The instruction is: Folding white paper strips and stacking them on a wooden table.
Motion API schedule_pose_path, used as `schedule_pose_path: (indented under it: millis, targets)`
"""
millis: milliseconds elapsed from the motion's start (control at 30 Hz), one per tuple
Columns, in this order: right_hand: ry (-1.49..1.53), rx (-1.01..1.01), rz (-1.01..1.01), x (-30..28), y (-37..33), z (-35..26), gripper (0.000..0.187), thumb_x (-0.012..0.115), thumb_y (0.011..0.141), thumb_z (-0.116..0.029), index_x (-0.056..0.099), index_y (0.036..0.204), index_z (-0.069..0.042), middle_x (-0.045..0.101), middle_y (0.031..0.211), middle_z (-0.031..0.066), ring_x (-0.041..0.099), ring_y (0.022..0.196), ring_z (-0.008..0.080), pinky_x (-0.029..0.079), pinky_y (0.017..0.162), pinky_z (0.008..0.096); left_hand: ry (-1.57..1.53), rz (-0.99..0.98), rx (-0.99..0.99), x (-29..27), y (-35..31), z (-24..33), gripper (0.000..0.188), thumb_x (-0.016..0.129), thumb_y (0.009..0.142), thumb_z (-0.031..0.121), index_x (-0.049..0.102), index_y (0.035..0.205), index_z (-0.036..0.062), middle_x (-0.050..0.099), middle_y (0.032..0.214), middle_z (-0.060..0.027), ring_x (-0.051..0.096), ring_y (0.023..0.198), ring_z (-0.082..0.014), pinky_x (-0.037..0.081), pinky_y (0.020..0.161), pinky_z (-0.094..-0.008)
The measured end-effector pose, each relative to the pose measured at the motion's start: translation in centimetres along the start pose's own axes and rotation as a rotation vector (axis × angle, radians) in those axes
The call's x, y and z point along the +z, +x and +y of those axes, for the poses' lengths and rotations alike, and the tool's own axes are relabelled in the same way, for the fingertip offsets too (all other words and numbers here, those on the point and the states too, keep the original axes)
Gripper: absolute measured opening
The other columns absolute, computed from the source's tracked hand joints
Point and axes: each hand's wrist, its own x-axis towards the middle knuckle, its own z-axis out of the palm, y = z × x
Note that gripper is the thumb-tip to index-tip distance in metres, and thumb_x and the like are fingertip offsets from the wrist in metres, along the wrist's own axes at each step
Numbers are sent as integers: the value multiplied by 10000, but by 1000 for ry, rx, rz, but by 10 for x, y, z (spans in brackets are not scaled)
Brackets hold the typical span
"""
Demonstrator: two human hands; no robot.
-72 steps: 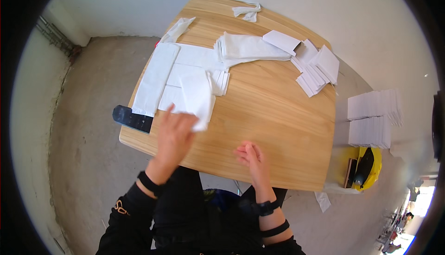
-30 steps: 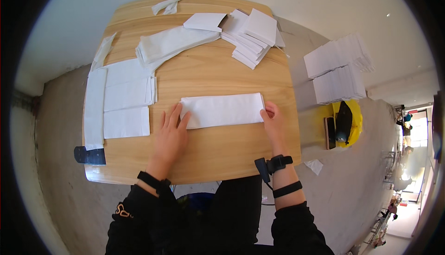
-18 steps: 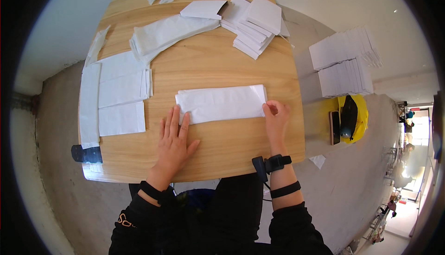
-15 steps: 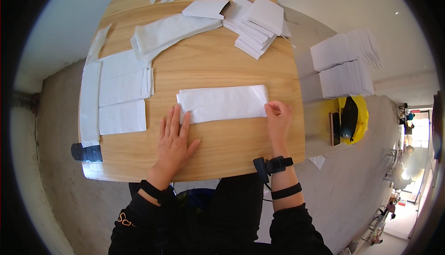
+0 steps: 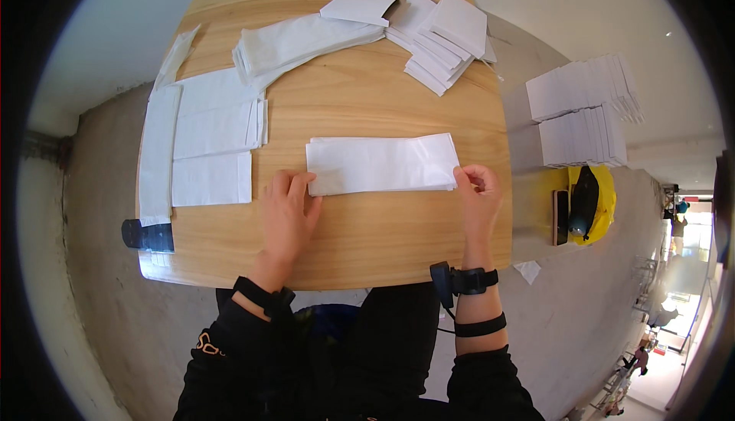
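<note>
A long, flat stack of thin white sheets (image 5: 383,164), perhaps paper, lies crosswise on the wooden table (image 5: 367,245) in front of me. My right hand (image 5: 480,189) pinches its near right corner between thumb and fingertips, the other fingers curled. At the near left corner is my left hand (image 5: 287,210), fingers bent and thumb apart from the forefinger; its fingertips touch the stack's left end. A faint crease crosses the top sheet toward the right. What the fingers do under the edge is hidden.
More white sheets (image 5: 213,145) lie in piles at the left, with a longer pile (image 5: 298,46) behind. White folded pieces (image 5: 448,38) are heaped at the far right. Beyond the right edge stand white stacks (image 5: 586,119), a phone (image 5: 560,218) and a yellow bag (image 5: 605,207) holding a dark bottle.
My left hand has gone from lying flat with spread fingers to bent fingers at the stack's left end. The right hand still pinches the right corner. The whole view has shifted slightly.
</note>
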Motion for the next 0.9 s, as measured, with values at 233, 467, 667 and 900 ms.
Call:
schedule_pose_path:
  millis: [233,467,667,900]
  targets:
    - [58,159,14,-5,5,-1,148,728,824,-134,647,851,-12,603,781,-1,538,720,80,433,643,223,-111,-29,-61,4,7,-15,143,679,776,53,610,901,65,564,801,-77,564,784,-286,424,725,-400]
    - [185,272,-76,-8,10,26,249,710,841,-128,632,1058,-33,618,855,6,552,735,80,434,633,218,-167,-67,-326,2,15,-6,167,712,788,132,600,885,56,595,834,-70,587,786,-256,428,735,-391]
    - [-67,136,-146,0,5,23,271,723,782,-69,649,1041,-40,631,885,55,588,775,133,489,697,263,-41,-27,-202,6,16,-16,142,714,798,116,614,850,30,609,836,-93,626,706,-221,504,646,-330]
    - [-162,20,-191,1,0,38,132,702,792,-62,670,919,-41,630,885,70,589,777,147,487,693,277,-129,0,-200,5,15,-13,102,690,807,70,599,821,24,591,829,-90,606,666,-210,485,626,-323]
